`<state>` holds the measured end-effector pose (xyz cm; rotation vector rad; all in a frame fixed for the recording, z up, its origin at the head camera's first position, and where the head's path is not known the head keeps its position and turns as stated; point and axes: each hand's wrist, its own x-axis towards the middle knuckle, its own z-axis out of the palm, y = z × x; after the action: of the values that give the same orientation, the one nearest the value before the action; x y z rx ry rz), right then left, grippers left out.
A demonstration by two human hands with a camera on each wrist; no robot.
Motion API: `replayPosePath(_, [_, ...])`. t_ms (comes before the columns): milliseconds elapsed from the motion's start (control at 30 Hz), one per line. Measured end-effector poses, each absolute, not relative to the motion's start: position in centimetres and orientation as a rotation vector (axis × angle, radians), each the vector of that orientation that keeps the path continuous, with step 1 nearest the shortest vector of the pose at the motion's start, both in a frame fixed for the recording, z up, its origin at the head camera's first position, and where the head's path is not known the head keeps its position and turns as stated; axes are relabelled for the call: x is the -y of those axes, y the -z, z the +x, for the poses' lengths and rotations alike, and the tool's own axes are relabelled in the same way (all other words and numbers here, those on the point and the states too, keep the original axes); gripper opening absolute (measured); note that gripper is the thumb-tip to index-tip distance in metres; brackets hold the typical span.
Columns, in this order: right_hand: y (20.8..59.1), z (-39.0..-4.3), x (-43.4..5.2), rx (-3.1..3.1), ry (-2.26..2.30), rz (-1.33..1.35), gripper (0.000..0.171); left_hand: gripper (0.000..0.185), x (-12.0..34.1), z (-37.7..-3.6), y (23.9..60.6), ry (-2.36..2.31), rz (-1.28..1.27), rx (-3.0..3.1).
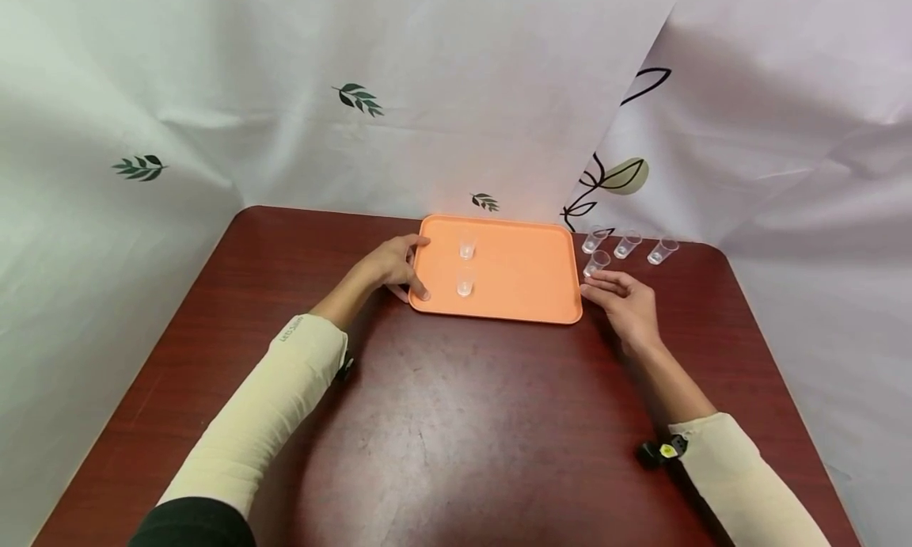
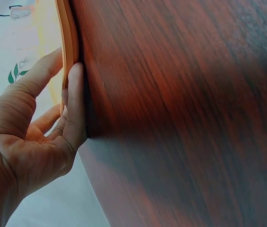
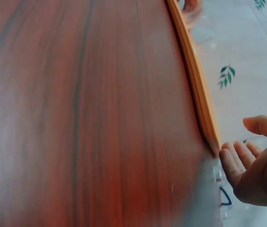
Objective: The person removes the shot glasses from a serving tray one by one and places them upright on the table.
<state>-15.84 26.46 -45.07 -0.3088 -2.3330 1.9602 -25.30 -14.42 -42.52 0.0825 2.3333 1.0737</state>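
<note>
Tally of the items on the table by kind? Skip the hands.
Orange tray: 1
Clear cups: 6 (2 on the tray, 4 to the right of it)
Total: 7

Cannot read the small lettering (image 1: 290, 329) on the left sleeve (image 1: 264, 412); lose the orange tray (image 2: 67, 33) past the left wrist view's top edge.

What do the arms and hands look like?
Left hand and right hand are bare. The left sleeve and right sleeve are cream; dark lettering marks the left, which meets black fabric. A black device sits by each cuff, one marked yellow.
</note>
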Motion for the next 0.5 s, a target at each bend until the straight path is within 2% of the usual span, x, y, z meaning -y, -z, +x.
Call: replayPosePath(500, [45.0, -16.4, -21.4, 2.384, -2.055, -0.159, 0.049, 0.122, 14.4, -25.4, 42.7, -1.084, 0.094, -2.333])
